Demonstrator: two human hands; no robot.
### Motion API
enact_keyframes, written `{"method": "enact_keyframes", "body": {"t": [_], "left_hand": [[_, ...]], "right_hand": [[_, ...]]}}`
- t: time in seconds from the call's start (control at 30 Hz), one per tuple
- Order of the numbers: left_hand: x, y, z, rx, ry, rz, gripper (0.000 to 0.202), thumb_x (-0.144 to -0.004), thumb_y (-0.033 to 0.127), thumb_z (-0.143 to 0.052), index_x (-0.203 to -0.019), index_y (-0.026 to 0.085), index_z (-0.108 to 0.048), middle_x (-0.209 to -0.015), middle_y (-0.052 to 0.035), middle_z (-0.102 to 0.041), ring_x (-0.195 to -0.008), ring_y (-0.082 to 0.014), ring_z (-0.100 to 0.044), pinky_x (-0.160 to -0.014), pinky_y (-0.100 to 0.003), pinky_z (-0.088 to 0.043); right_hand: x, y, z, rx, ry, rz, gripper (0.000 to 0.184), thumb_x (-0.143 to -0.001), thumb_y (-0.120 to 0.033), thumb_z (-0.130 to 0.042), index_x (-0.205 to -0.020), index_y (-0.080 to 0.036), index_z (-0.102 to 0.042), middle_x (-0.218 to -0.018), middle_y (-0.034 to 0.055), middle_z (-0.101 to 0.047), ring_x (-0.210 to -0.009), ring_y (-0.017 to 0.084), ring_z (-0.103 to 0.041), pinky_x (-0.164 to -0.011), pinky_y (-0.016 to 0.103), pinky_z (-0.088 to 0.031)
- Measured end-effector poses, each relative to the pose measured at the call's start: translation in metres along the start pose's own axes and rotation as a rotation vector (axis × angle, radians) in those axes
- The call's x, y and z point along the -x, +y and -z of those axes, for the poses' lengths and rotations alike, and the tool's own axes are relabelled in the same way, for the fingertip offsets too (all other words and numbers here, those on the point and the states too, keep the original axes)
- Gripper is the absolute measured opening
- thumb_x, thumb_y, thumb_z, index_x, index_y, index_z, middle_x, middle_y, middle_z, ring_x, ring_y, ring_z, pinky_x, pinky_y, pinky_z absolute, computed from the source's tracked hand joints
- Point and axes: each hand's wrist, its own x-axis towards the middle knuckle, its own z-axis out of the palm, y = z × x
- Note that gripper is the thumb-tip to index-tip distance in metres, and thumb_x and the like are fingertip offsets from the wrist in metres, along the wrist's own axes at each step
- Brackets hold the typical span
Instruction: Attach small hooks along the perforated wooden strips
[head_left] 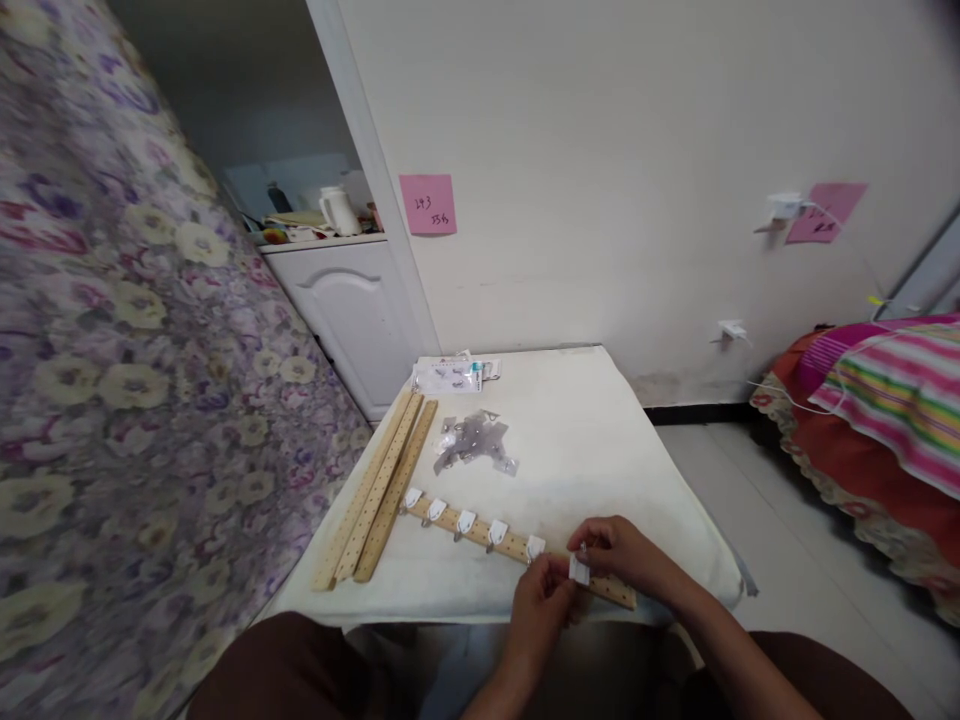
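A perforated wooden strip [480, 535] lies across the near part of a white-covered table [600, 440], with several small white hooks fixed along it. My left hand [541, 600] and my right hand [619, 555] meet over the strip's near end. Both pinch one small white hook piece [579, 570] just above the wood. Fingers of both hands are closed round it.
Three more perforated wooden strips [382, 490] lie side by side at the table's left. A heap of loose clear-packed hooks [474, 440] and a packet [450, 376] sit behind. Floral fabric fills the left; a bed with striped cover [885, 400] stands right.
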Motion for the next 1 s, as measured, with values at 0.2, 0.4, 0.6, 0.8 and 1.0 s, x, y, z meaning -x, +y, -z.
{"method": "enact_keyframes", "body": {"t": [0.2, 0.4, 0.6, 0.8, 1.0], "left_hand": [[0.002, -0.003, 0.000, -0.018, -0.017, 0.065, 0.020, -0.068, 0.036, -0.059, -0.074, 0.018, -0.052, -0.053, 0.0048, -0.059, -0.038, -0.0072, -0.047, -0.041, -0.019, -0.030], [0.000, -0.015, -0.002, 0.045, -0.078, 0.123, 0.037, -0.070, 0.053, -0.059, -0.074, 0.018, -0.050, -0.054, 0.0035, -0.062, -0.035, -0.0069, -0.048, -0.038, -0.019, -0.030], [0.002, -0.018, -0.006, 0.068, -0.085, 0.107, 0.037, -0.071, 0.052, -0.061, -0.075, 0.017, -0.049, -0.052, 0.0041, -0.061, -0.035, -0.0061, -0.046, -0.037, -0.018, -0.030], [0.007, -0.017, -0.008, 0.045, -0.108, 0.104, 0.037, -0.070, 0.050, -0.063, -0.080, 0.016, -0.052, -0.053, 0.0034, -0.062, -0.035, -0.0065, -0.047, -0.037, -0.018, -0.030], [0.011, -0.008, -0.007, 0.095, 0.026, 0.074, 0.041, -0.063, 0.050, -0.070, -0.074, 0.019, -0.047, -0.053, 0.0065, -0.059, -0.037, -0.0066, -0.050, -0.038, -0.018, -0.033]], "right_hand": [[-0.002, 0.002, 0.000, 0.077, 0.040, -0.007, 0.014, -0.066, -0.018, -0.058, -0.079, -0.016, -0.065, -0.059, -0.0028, -0.058, -0.055, 0.011, -0.052, -0.052, 0.022, -0.039], [-0.001, -0.001, -0.001, 0.089, 0.038, 0.025, 0.017, -0.065, -0.016, -0.060, -0.082, -0.017, -0.061, -0.063, -0.0034, -0.058, -0.057, 0.010, -0.051, -0.053, 0.020, -0.038], [0.003, -0.009, -0.007, 0.122, -0.076, 0.023, 0.028, -0.069, -0.017, -0.054, -0.094, -0.017, -0.066, -0.082, 0.0025, -0.066, -0.071, 0.016, -0.058, -0.064, 0.025, -0.043], [0.011, -0.015, -0.002, 0.193, -0.153, 0.057, 0.033, -0.067, -0.014, -0.055, -0.098, -0.019, -0.066, -0.088, 0.0028, -0.065, -0.080, 0.017, -0.059, -0.072, 0.027, -0.044], [0.010, -0.009, 0.004, 0.199, -0.155, 0.015, 0.018, -0.064, -0.015, -0.061, -0.081, -0.016, -0.064, -0.069, -0.0011, -0.063, -0.064, 0.013, -0.056, -0.056, 0.021, -0.039]]}}
